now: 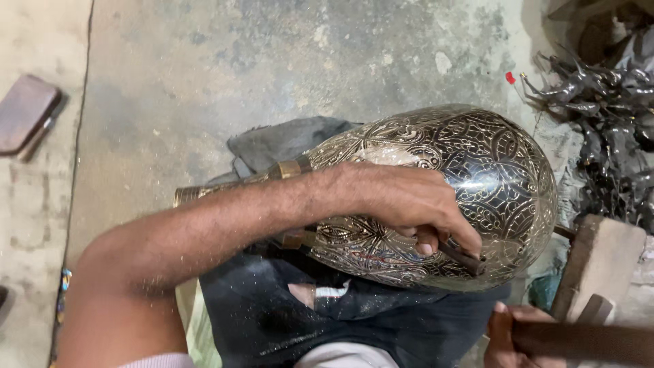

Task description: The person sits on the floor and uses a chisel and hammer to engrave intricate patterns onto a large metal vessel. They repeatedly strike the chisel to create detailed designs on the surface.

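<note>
A large engraved metal vase [477, 170], dark with fine brass-coloured floral patterns, lies on its side across my lap, its narrow neck [204, 192] pointing left. My left hand [415, 204] reaches over its belly and grips a small dark chisel [463, 257], whose tip rests against the vase's lower right surface. At the bottom right, my right hand [507, 337] closes around the wooden handle of a hammer [586, 341], held low beside the vase and apart from the chisel.
A dark cloth [286, 143] lies under the vase and over my lap. A pile of dark metal pieces [606, 116] sits at the right. A wooden block [599, 262] stands beside it. A brown flat object [24, 112] lies on the concrete floor at the left.
</note>
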